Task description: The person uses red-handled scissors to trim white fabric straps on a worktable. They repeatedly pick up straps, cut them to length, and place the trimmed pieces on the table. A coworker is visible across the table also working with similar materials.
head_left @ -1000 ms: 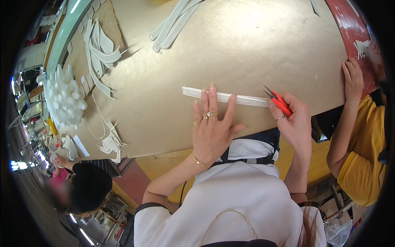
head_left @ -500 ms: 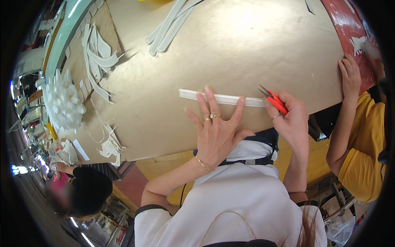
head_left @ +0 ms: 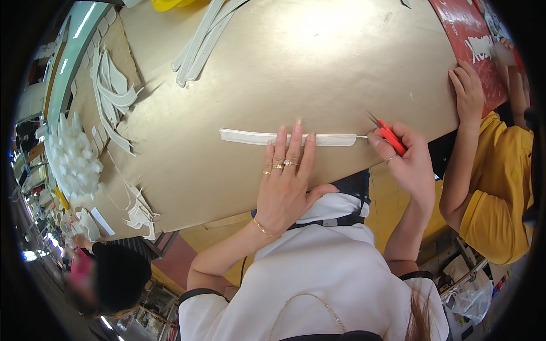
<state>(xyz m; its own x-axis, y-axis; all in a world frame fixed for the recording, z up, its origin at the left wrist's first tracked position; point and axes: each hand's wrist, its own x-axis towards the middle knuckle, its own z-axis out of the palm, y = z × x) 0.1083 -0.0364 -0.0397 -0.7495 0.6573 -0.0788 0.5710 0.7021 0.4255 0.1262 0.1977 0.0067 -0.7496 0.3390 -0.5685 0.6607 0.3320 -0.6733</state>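
A long white stitched strip lies flat across the tabletop in front of me. My left hand rests on its middle, fingers stretched out and pressing it down. Red-handled thread snips sit in my right hand, their dark pointed blades angled up and to the left. A thin white thread or narrow tail runs from the strip's right end to the pinched fingertips of that hand.
Several pale strips lie at the far left-centre of the brown-covered table. Curved cut pieces, a pile of white parts and scraps are at left. A co-worker's hand rests on the right edge by a red panel.
My right hand has drawn back from the strip's right end, uncovering it and the thread. My left fingers have come closer together on the strip. The whole view has shifted slightly.
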